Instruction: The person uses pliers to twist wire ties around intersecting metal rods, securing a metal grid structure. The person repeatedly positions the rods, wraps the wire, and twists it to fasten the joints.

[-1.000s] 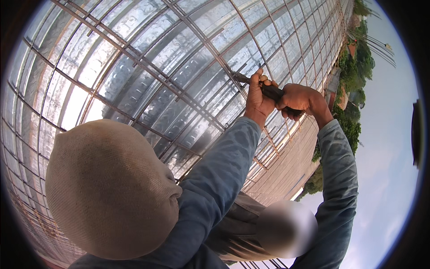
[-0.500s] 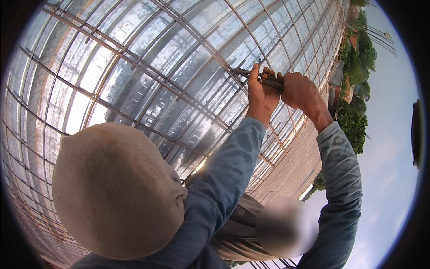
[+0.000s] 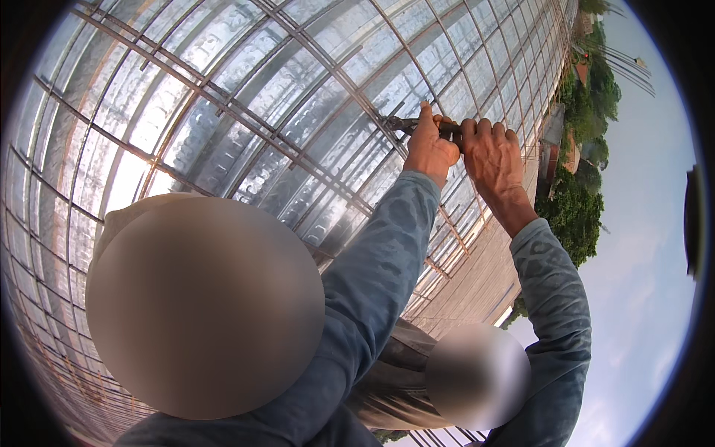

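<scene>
Dark metal pliers (image 3: 417, 125) show only at the nose, the handles buried inside the left hand (image 3: 430, 149) and right hand (image 3: 489, 149) gripping them. What the nose bites on the rusty steel rebar grid (image 3: 246, 127) is too small to tell. Below the pliers, two round blurred patches cover part of the blue long-sleeved arms (image 3: 372, 290). The grid's bars run out past the circular picture rim to the left of the pliers.

corrugated metal sheeting (image 3: 246, 112) under bars; green trees (image 3: 577, 212) right; pale sky (image 3: 640, 298)
</scene>
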Demonstrator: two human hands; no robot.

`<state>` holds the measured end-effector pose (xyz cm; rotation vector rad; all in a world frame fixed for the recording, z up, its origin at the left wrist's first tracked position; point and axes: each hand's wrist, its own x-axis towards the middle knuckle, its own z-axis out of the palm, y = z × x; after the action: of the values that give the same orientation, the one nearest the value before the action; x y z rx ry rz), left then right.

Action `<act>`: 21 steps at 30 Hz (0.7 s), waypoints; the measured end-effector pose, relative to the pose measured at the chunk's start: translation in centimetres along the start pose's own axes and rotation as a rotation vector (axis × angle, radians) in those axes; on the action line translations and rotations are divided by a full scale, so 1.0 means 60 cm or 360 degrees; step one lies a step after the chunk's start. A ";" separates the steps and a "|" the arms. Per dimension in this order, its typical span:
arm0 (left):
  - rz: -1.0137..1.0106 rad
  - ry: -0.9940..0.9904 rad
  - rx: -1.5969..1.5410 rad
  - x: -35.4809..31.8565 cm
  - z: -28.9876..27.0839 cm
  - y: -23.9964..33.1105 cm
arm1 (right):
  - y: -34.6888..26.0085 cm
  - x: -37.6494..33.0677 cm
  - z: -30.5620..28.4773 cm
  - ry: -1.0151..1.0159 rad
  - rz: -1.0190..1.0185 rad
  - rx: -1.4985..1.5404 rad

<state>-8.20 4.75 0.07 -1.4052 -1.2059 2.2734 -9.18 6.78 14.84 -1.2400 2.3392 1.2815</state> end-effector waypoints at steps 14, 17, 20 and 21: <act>0.0125 0.0265 0.0193 0.000 -0.001 0.014 | -0.013 -0.018 0.057 -0.0118 -0.0006 0.0189; 0.0161 0.0233 0.0601 -0.068 -0.028 -0.019 | 0.021 -0.027 0.096 -0.0801 0.0032 0.1292; 0.0506 0.0245 0.0730 -0.073 -0.035 -0.002 | 0.029 -0.019 0.075 -0.1522 0.0308 0.2568; 0.0682 0.0223 0.0891 -0.077 -0.052 -0.028 | 0.030 -0.044 0.110 -0.1477 0.0300 0.2713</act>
<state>-3.59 4.92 3.62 -1.6491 -0.1910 2.4408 -10.21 13.90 13.31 0.1622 1.7175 -0.3566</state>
